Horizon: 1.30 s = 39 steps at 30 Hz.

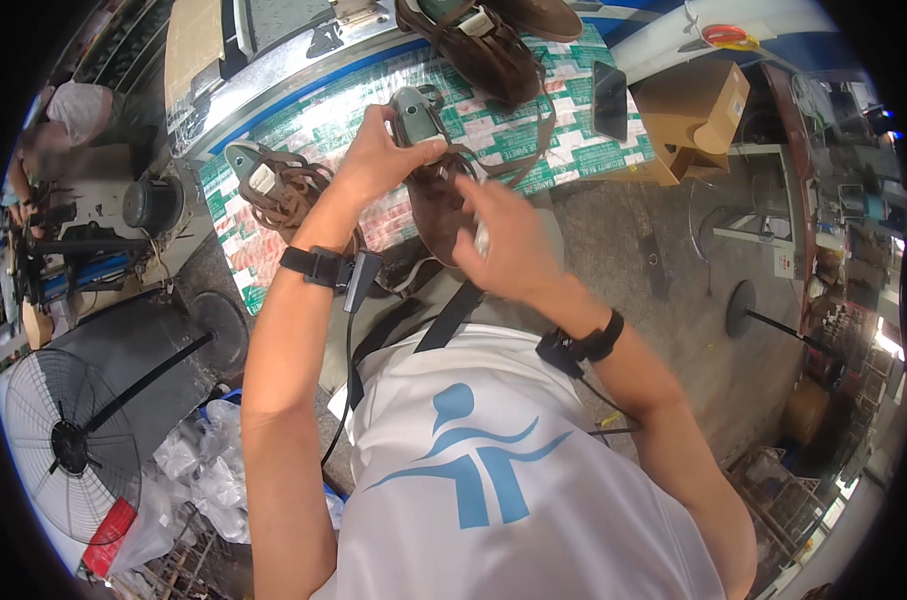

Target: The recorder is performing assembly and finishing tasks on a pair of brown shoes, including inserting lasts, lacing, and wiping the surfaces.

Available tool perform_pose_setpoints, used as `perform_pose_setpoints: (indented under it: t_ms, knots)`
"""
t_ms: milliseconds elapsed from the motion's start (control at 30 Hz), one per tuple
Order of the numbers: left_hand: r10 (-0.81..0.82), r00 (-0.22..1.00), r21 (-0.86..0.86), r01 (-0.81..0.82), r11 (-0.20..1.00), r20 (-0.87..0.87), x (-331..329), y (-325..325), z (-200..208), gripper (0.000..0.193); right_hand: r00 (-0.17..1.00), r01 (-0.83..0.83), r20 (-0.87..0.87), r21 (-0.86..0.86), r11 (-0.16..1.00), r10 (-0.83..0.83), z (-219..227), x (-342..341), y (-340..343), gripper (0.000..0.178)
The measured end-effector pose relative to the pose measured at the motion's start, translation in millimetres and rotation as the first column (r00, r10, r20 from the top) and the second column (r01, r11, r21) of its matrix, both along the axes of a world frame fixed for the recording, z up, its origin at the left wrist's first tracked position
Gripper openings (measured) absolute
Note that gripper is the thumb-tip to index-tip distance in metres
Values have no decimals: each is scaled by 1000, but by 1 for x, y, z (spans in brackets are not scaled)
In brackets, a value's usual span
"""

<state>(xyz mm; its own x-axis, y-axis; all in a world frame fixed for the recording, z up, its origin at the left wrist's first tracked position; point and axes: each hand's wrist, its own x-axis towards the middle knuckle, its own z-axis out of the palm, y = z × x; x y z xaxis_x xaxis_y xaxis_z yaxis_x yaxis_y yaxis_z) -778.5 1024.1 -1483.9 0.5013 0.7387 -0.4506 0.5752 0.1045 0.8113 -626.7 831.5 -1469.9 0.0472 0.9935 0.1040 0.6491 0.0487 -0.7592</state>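
A glossy sheet printed in green, white and red is covering the table [374,225], and a shiny metal ledge [299,72] is running along its far side. A flat black phone [610,100] is lying near the right edge, just beside an open box [686,105] of plain brown cardboard. At the lower left, crinkled clear bags [214,475] are bunching near a round wire fan [69,447].

The brown shoe [437,218] is resting at the table's near edge, its rounded toe pointing toward the person. Its upper is looking smooth and dull, and a grey-green tongue is standing up at the far end. The left hand [379,160] is gripping that tongue, thumb across it. The right hand [519,240], blurred, is curling its fingers over the laces; whether they are pinching anything, I cannot tell.
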Motion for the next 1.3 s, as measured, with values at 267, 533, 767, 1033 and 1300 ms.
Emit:
perform_pose_setpoints:
  t_ms: [267,533,767,1033,1300]
  knots:
    - [64,997,321,-73,944,37,-6,0,-26,98,957,-120,274,78,990,94,0,26,-16,70]
    - [96,993,249,-111,962,74,-1,-3,-23,93,990,-4,142,63,998,-4,-5,14,-33,69]
    - [115,991,296,-132,946,75,-4,-12,-25,88,971,-28,240,49,998,15,-27,29,-16,68]
    - [124,991,274,-133,952,50,0,-8,-22,86,998,57,33,72,996,-60,-25,23,-12,69]
    - [176,980,246,-192,950,88,1,-17,-28,83,985,19,169,58,998,-29,-32,29,-8,67]
